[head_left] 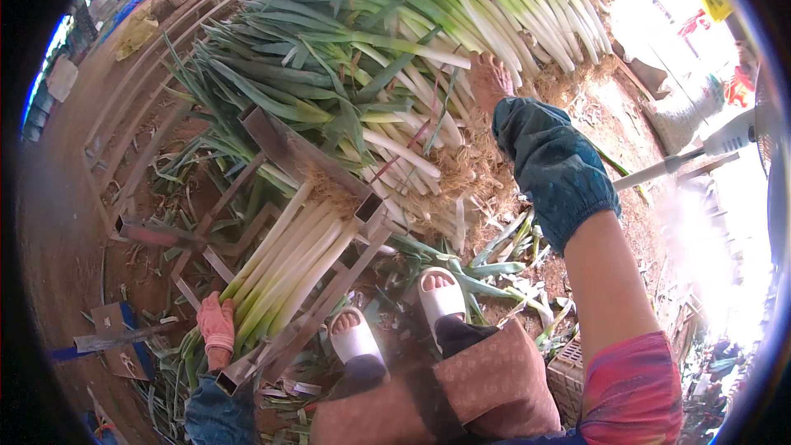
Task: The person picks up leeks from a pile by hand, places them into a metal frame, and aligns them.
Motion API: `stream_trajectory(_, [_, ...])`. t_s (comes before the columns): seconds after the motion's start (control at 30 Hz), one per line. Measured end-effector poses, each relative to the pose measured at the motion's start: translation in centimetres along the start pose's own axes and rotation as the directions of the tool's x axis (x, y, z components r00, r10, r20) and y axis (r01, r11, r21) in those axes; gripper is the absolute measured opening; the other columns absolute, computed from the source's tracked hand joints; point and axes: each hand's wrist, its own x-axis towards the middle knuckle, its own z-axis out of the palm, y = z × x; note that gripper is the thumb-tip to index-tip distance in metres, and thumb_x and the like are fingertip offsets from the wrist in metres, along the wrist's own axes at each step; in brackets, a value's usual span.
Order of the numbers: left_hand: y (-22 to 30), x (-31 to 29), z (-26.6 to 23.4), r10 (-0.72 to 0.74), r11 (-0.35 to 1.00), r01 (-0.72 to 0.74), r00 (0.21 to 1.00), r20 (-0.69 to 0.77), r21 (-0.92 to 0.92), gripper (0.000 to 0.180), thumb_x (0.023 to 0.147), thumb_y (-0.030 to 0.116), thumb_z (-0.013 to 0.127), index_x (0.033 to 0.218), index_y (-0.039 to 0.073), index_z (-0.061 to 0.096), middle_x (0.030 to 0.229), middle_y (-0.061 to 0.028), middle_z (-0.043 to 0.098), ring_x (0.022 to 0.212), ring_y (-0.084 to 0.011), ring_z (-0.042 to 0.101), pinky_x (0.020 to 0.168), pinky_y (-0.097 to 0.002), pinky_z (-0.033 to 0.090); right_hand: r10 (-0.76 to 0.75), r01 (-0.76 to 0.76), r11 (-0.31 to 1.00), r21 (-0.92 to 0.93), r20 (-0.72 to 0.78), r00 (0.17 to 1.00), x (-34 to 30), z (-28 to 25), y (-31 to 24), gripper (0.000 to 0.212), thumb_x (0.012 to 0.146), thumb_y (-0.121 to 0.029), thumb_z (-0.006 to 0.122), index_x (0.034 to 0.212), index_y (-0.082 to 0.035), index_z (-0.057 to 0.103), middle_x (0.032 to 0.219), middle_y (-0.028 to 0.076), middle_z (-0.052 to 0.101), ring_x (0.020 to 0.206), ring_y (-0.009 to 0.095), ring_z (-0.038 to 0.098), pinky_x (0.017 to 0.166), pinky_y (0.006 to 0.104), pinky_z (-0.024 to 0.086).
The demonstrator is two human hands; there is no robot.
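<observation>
Head view: our right hand point(491, 81) is the nearer one to the pile point(503, 0), at the white end of one leek point(424, 51). That leek lies left of the fingers, long axis running left and slightly far. Right fingers look bent together; can't tell if they pinch it. Our left hand point(217, 325) sits at the left edge of the bundle point(288, 255), fingers curled, grip hidden. Bundle slants near-left to far-right over the frame point(284, 142). Pile's on dirt floor point(633, 138); scraps point(494, 269) near, fan point(732, 133) right.
</observation>
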Motion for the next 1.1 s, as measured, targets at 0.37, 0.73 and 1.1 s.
stream_trajectory(0.37, [-0.1, 0.0, -0.4, 0.033, 0.999, -0.036, 0.996, 0.086, 0.032, 0.037, 0.091, 0.03, 0.046, 0.115, 0.002, 0.05, 0.108, -0.0205, 0.054, 0.102, -0.0394, 0.05, 0.087, -0.0446, 0.04, -0.223, 0.217, 0.97, -0.111, -0.044, 0.974, 2.4, 2.4, 2.3, 0.019, 0.086, -0.023, 0.048, 0.093, -0.011, 0.062, 0.093, 0.012, 0.061, 0.073, 0.031, 0.061, 0.061, 0.0448, 0.046])
stream_trajectory(0.73, [-0.3, -0.1, 0.3, 0.073, 0.997, -0.071, 0.997, -0.037, 0.029, 0.033, 0.086, 0.026, 0.053, 0.111, 0.005, 0.052, 0.102, -0.0171, 0.056, 0.096, -0.0361, 0.053, 0.085, -0.0434, 0.041, -0.125, -0.032, 0.941, 0.337, 0.434, 0.892, -11.5, 10.5, -9.7, 0.029, 0.074, -0.021, 0.062, 0.098, -0.005, 0.062, 0.097, 0.016, 0.061, 0.093, 0.035, 0.058, 0.08, 0.0434, 0.048])
stream_trajectory(1.1, [0.0, -0.3, -0.9, 0.052, 0.999, -0.052, 0.999, 0.007, 0.012, 0.042, 0.085, 0.032, 0.055, 0.117, 0.006, 0.05, 0.102, -0.0195, 0.057, 0.098, -0.0382, 0.052, 0.085, -0.0459, 0.04, -0.756, 0.615, 0.311, 0.725, -0.204, 0.622, -12.1, -2.3, -1.4, 0.028, 0.076, -0.016, 0.062, 0.102, -0.006, 0.058, 0.085, 0.01, 0.061, 0.073, 0.023, 0.059, 0.069, 0.0334, 0.051])
